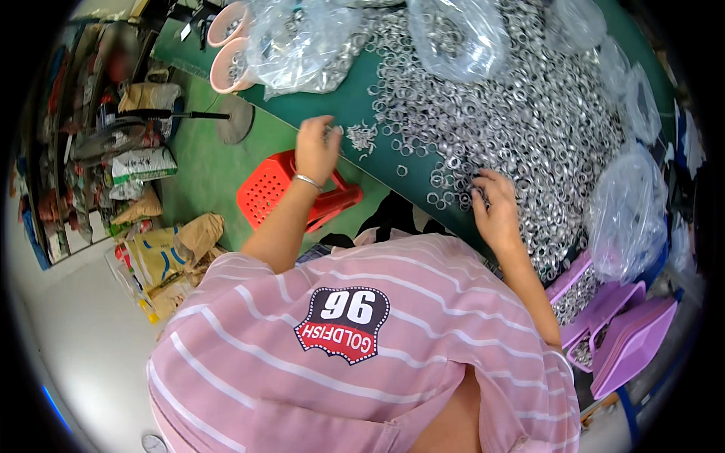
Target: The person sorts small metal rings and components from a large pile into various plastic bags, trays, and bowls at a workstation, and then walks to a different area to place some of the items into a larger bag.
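A wide heap of small silvery metal rings [513,106] covers much of the green table [340,106]. My right hand [496,210] rests at the near edge of this heap, its fingers bent in over the rings, a ring apparently between thumb and fingertips. Over the table's left edge, my left hand [317,149] has its fingers curled together; a small glint of metal shows at the fingertips, too small to name. Right beside those fingertips lies a little pile of thin metal bits [362,137]. One loose ring [402,171] sits between the two hands.
Clear plastic bags [302,45] lie at the back and along the right side [627,215]. Pink tubs [230,66] stand at the far left corner. Purple bins [630,340] with rings are at my right. Below the left edge is a red plastic stool [264,189].
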Demonstrator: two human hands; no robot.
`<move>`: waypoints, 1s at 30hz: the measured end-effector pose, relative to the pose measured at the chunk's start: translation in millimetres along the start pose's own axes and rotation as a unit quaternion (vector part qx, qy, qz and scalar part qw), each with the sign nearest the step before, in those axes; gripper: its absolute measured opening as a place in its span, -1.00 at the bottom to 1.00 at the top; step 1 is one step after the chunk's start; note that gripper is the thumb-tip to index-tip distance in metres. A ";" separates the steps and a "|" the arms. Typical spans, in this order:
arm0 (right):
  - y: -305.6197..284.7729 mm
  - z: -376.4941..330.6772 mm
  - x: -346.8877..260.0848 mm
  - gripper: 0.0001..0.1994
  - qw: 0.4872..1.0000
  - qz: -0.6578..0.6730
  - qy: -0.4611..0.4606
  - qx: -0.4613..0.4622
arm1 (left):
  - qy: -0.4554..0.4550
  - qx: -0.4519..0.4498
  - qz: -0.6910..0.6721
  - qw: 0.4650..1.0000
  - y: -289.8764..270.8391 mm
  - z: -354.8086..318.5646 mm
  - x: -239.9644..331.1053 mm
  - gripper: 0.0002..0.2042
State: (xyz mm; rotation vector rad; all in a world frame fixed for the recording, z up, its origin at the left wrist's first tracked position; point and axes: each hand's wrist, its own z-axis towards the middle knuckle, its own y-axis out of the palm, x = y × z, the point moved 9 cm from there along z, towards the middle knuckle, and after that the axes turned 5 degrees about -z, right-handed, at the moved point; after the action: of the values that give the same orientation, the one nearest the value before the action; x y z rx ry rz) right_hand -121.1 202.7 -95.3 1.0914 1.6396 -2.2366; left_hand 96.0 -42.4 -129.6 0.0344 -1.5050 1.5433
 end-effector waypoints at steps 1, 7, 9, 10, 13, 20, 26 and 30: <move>8.9 3.3 -6.9 -0.82 1.000 0.010 -0.001 -0.021 | 0.039 -0.010 0.045 0.998 10.3 -8.4 11.5 -0.70; 40.8 20.0 -24.5 -0.84 0.996 0.000 -0.013 -0.084 | 0.113 -0.036 0.020 0.993 62.3 -19.0 21.0 -0.61; 46.2 23.8 -25.1 -0.86 0.996 0.001 -0.006 -0.089 | 0.108 -0.056 0.011 0.993 71.4 -14.1 12.6 -0.61; 50.3 24.6 -24.7 -0.86 0.996 0.000 0.000 -0.093 | 0.133 -0.045 0.018 0.990 72.6 -12.1 12.6 -0.66; 62.8 27.7 -28.4 -0.87 0.996 0.004 0.006 -0.094 | 0.140 -0.125 0.020 0.982 93.0 -10.3 5.4 -0.73; 86.8 49.4 -54.6 -0.88 0.995 0.022 0.013 -0.098 | 0.274 -0.129 -0.009 0.953 89.0 5.0 11.4 -0.82; 98.8 52.8 -56.9 -0.89 0.995 0.035 0.034 -0.087 | 0.274 -0.128 -0.074 0.950 95.2 14.3 4.9 -0.88; 104.2 52.4 -57.2 -0.90 0.995 0.055 0.042 -0.078 | 0.054 -0.084 -0.243 0.965 89.4 35.5 -30.6 -0.91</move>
State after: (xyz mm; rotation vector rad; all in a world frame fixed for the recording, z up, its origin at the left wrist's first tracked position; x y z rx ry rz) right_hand -49.7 100.5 -131.5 1.2182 1.7100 -1.9826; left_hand 38.0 -69.9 -207.5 0.2021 -1.4059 1.0072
